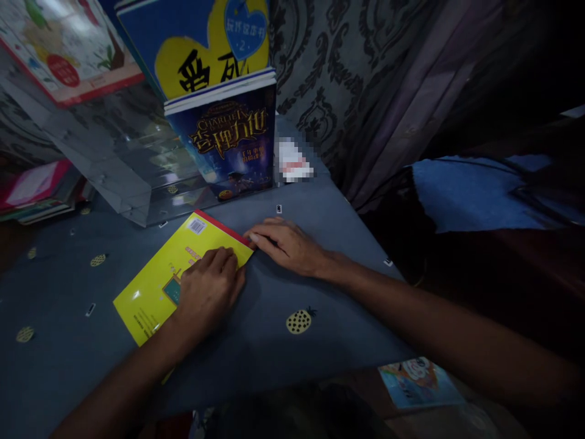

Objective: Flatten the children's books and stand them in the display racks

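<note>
Observed from beside the table. A yellow book [159, 280] lies flat on the blue cloth [68, 366], turned at an angle, with its red spine edge facing the clear stand [119, 158]. A barcode shows near its far corner.

Left hand [210, 289]: palm down on the near right part of the cover, fingers together and laid flat. It presses on the book and grasps nothing.

Right hand [287, 244]: flat on the cloth just beside the book, fingers stretched, fingertips touching the corner at the red edge. It is not closed round anything. I cannot tell whether a fingertip has got under the corner.

Handling, in my judgement: a thin paperback, light and bendable, not fragile. The glossy cover catches the light and is likely to slide under a flat palm. It lies tight to the cloth, so the soundest hold is a pinch at the corner by the right fingertips, or along the spine, where it is stiffest.

Nearby: a dark blue book [228, 149] stands upright in the stand, well clear of both hands. A curtain [347, 79] hangs behind.
</note>
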Available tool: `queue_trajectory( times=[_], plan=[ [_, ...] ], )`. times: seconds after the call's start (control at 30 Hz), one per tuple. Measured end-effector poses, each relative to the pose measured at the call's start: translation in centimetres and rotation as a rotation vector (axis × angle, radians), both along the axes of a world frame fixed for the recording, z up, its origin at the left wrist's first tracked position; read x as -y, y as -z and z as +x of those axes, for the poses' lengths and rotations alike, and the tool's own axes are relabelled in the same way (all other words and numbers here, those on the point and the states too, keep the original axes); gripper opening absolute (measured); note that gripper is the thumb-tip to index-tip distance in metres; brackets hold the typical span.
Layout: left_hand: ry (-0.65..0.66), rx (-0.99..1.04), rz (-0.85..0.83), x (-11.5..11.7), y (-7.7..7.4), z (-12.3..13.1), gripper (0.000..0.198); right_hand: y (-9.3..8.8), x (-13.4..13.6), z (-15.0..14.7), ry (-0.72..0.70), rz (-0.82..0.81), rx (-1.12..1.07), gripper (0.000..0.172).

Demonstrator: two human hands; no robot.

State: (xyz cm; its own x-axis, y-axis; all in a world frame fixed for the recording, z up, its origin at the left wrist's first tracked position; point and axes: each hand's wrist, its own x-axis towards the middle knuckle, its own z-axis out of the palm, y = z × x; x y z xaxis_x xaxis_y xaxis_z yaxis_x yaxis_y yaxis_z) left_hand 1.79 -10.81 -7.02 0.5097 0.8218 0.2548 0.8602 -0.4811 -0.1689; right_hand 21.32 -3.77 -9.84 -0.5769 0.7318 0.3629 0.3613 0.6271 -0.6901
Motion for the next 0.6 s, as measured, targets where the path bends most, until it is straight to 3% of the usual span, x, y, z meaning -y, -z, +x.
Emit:
queue_trajectory(
  times=[0.23, 0.4, 0.5, 0.6],
  plan=[
    [0.000, -0.043, 0.004, 0.2, 0.2, 0.1, 0.018, 0.0, 0.8, 0.3, 0.010, 0.350, 0.319, 0.028],
    [0.009, -0.027, -0.106, 0.0, -0.3, -0.2, 0.018, -0.4, 2.5, -0.5, 0.066, 0.458, 0.453, 0.025],
    [0.036, 0.043, -0.188, -0.4, -0.7, -1.9, 0.020, -0.6, 3.8, -1.2, 0.093, 0.444, 0.503, 0.019],
    [-0.067, 0.099, -0.197, -0.4, -0.8, -5.5, 0.028, -0.8, 5.1, -1.7, 0.123, 0.418, 0.521, 0.018]
  ],
)
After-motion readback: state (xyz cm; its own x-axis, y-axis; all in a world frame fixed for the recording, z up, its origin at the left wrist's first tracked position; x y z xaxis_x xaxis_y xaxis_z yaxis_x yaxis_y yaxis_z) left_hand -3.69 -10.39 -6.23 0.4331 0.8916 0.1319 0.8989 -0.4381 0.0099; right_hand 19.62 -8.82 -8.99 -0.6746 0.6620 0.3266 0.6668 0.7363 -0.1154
